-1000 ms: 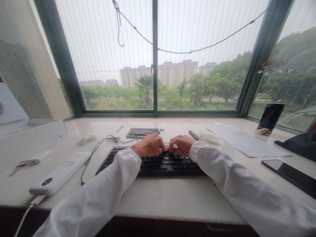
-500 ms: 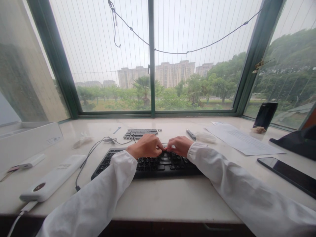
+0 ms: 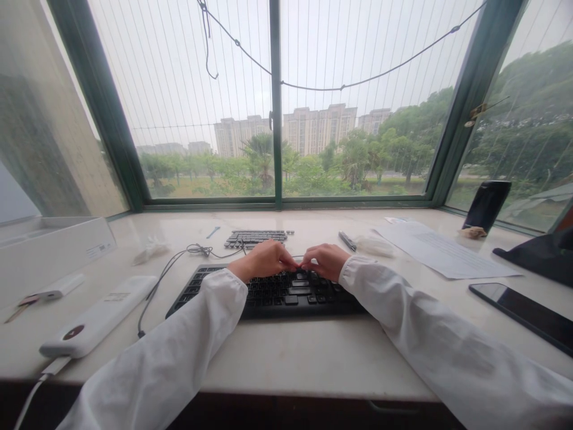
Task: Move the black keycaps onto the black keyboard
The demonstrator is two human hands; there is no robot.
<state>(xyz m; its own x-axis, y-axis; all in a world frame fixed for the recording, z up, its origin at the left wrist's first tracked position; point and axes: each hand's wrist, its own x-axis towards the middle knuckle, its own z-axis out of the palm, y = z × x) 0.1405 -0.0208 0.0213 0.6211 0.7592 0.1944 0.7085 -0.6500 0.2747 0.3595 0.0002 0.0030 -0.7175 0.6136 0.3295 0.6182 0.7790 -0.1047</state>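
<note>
A black keyboard (image 3: 268,294) lies on the pale stone sill in front of me. Over its upper middle rows my left hand (image 3: 264,260) and my right hand (image 3: 325,260) meet, fingers curled and fingertips pinched together. Something tiny with a red tint sits between the fingertips; I cannot make out what it is. Both arms wear white sleeves. Behind the hands lies a group of loose dark keycaps (image 3: 250,239) in rows.
A white power bank (image 3: 96,323) with a cable lies left, beside a white box (image 3: 54,251). A dark cable (image 3: 179,260) runs left of the keyboard. Right: a pen (image 3: 347,240), paper sheets (image 3: 443,254), a flat phone (image 3: 528,313), a propped phone (image 3: 487,206).
The hands have stayed pinched together over the keyboard, shifting only slightly. The camera view has drifted a little.
</note>
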